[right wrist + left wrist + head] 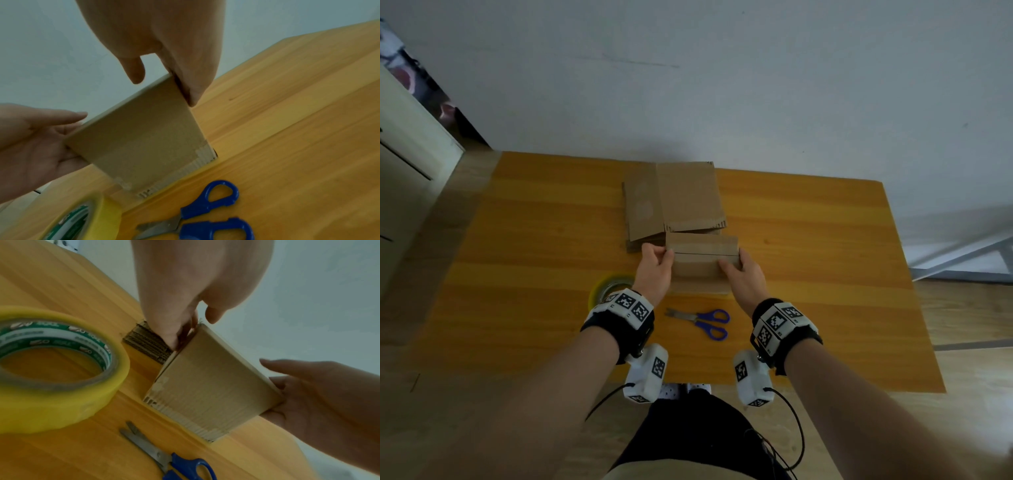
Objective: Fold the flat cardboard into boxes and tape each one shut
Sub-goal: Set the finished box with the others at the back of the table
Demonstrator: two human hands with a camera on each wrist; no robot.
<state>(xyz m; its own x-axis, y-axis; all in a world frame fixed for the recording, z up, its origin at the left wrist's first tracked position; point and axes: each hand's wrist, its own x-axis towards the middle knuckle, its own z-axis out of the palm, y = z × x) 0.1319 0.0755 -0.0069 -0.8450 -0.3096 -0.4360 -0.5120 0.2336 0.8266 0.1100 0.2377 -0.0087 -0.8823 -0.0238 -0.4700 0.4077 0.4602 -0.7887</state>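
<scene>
In the middle of the wooden table (pixel 808 240), just in front of the stack of flat cardboard (pixel 674 198), I have the folded cardboard box (pixel 703 262) between my two hands. My left hand (pixel 654 270) clasps its left end, thumb on top near the flap seam and fingers curled down the side; my right hand (pixel 744 275) grips the right end the same way, thumb lying over the top edge. The two top flaps meet along a dark seam with pale tape already running beside it.

It should feel light and hollow, stiff along the corrugated edges but ready to buckle if I squeeze the broad faces, so I judge the ends and corners the best places to hold. The taped strips will likely be slicker than the bare board. The yellow tape roll (pixel 607 287) sits by my left wrist, the blue-handled scissors (pixel 705 322) nearer me.
</scene>
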